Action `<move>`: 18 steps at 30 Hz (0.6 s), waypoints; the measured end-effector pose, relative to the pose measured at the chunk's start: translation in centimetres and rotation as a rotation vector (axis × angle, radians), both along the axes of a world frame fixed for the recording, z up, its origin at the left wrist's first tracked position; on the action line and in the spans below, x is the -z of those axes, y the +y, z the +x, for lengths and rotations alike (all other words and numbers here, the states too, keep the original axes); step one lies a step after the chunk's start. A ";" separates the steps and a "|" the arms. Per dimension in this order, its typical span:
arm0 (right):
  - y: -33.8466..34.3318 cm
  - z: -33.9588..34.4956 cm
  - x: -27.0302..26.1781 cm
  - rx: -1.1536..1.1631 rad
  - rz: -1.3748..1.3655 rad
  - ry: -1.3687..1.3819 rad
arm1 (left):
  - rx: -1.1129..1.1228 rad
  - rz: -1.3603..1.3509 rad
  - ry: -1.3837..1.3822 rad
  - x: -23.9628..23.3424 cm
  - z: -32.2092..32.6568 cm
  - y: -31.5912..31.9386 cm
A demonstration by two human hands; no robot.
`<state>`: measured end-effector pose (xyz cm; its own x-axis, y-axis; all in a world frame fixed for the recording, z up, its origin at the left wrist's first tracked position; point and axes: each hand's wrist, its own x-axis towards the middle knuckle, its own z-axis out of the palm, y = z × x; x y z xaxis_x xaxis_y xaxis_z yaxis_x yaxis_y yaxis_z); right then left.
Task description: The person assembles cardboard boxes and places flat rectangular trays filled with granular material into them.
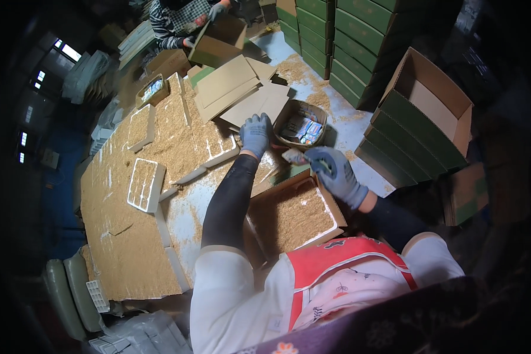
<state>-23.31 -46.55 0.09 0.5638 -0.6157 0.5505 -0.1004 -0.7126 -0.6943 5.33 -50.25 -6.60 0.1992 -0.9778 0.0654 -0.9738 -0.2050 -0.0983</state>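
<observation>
My left hand (255, 135), in a grey-blue work glove, rests on the near edge of a stack of flat cardboard sheets (259, 105). Whether its fingers grip a sheet cannot be made out. My right hand (338, 175), gloved alike, is closed around a small tool with a pale, broad end (295, 156); blur hides its exact kind. Below that hand stands an open cardboard box (254, 213) holding a white foam tray (321, 236) covered with sawdust-like material. A round basket (322, 116) with small printed packets (309, 129) stands between and beyond my hands.
Sawdust-covered foam trays (194, 146) spread across the table at left, with one loose tray (146, 185) on top. Green cartons (358, 48) are stacked at the back, and nested open boxes (420, 128) stand at right. Across the table, a person's gloved hands (218, 9) hold a box (219, 42).
</observation>
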 end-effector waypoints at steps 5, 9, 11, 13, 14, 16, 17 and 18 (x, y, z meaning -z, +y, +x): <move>4.0 -3.3 -0.3 -0.263 -0.218 0.327 | 0.066 -0.044 0.073 -4.4 0.1 0.6; 2.1 -6.3 -2.0 0.018 0.131 0.109 | 0.339 -0.583 0.097 -11.0 -2.3 7.6; 1.4 -7.2 -2.5 0.153 0.551 -0.321 | 0.526 -0.563 0.273 -13.1 -4.6 12.9; 1.2 -7.8 -2.9 0.292 0.351 -0.428 | 0.673 -0.350 0.432 -13.7 -6.4 17.7; 1.7 -8.1 -4.4 0.270 0.048 -0.232 | 0.703 -0.229 0.425 -13.0 -6.0 19.8; 3.3 -6.3 -6.0 -0.063 -0.254 0.168 | 0.669 -0.084 0.440 -9.3 -4.1 23.2; 4.6 -4.9 -6.5 -0.262 -0.288 0.331 | 0.655 -0.075 0.364 -7.4 -2.8 23.9; 5.8 -4.2 -4.5 -0.328 -0.352 0.460 | 0.661 -0.004 0.302 -7.2 -2.7 23.4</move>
<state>-27.52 -40.79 4.56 0.9170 -0.1995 0.3455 -0.0700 -0.9330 -0.3529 2.60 -26.81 0.55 -0.4236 -0.8998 0.1043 -0.8788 0.4362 0.1937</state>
